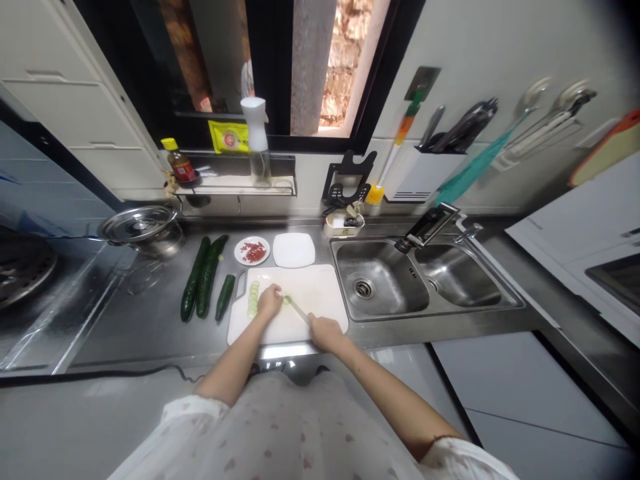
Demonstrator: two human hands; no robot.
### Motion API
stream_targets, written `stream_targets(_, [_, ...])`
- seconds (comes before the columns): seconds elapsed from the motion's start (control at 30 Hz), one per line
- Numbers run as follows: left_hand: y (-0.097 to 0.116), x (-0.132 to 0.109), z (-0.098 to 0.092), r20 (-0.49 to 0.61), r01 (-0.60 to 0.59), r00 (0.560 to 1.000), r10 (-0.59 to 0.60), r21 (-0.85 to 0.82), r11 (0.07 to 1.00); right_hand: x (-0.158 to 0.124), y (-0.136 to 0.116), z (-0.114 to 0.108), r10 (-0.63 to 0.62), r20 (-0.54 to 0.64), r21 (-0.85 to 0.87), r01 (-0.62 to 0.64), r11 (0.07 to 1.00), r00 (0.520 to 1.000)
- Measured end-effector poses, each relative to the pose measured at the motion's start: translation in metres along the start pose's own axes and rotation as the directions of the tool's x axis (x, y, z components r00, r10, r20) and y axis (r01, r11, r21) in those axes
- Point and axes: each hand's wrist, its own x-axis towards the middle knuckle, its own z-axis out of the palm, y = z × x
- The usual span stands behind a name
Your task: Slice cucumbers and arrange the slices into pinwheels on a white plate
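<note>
On the white cutting board [320, 287], my right hand [326, 332] is wrapped round the handle of a knife [300, 311], whose blade slants up and left. A pale green cucumber slice [287, 300] lies at the tip of the blade. Just left of it is my left hand [270, 301], its fingers curled together close to the blade; what they hold, if anything, is hidden. Beside that hand, a row of overlapping cucumber slices [253, 297] runs along the board's left part. Left of the board lies a short cut piece of cucumber [225, 297].
Two long cucumbers [203, 280] lie farther left, near a lidded steel pot [145, 230]. Behind the board stand a plate of chopped red pieces [253, 251] and a white square plate [294, 250]. A double sink [380, 273] with a black faucet [425, 227] adjoins on the right.
</note>
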Motion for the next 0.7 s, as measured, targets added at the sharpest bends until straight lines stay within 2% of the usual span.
stream_targets(0.3, [-0.001,0.002,0.001,-0.005,0.000,1.000,0.000,0.016,1.000,-0.009,0.011,0.005,0.008,0.051,0.006,-0.009,1.000,0.999])
stream_targets(0.7, [0.000,0.002,0.001,0.017,0.010,1.000,-0.010,0.022,1.000,0.002,0.005,0.004,-0.006,0.022,0.009,0.006,1.000,1.000])
